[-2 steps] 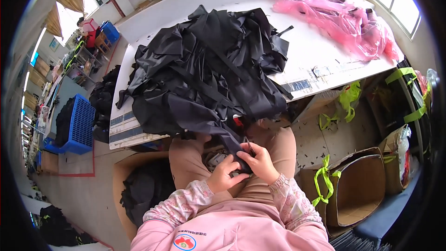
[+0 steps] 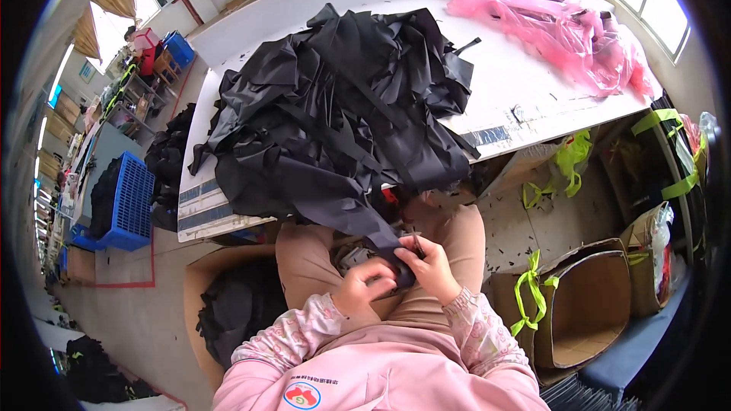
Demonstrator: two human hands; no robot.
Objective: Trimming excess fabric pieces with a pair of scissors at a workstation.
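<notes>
A long black fabric piece [image 2: 343, 211] runs from the heap of black fabric pieces [image 2: 320, 106] on the white table down to my lap. My right hand [image 2: 432, 268] is closed on its lower end, thumb on top. A small dark pointed tool [image 2: 416, 242], perhaps thread snips, juts up from that same hand. My left hand [image 2: 364, 286] is at the left edge of the fabric end, fingers curled in and slightly blurred. Whatever its fingertips pinch is too small to make out. Part of the fabric end is hidden between the hands.
Pink plastic wrapping [image 2: 548, 30] lies on the far right of the white table [image 2: 525, 118]. Beside my left leg is a cardboard box [image 2: 199, 289] holding dark fabric. Open cartons [image 2: 586, 312] with yellow-green ties stand at right. A blue crate [image 2: 131, 209] is at left.
My left hand has drawn slightly left and up, its fingers curling further. The fabric strip hangs flatter, a little lower at my right hand, which stays closed on it.
</notes>
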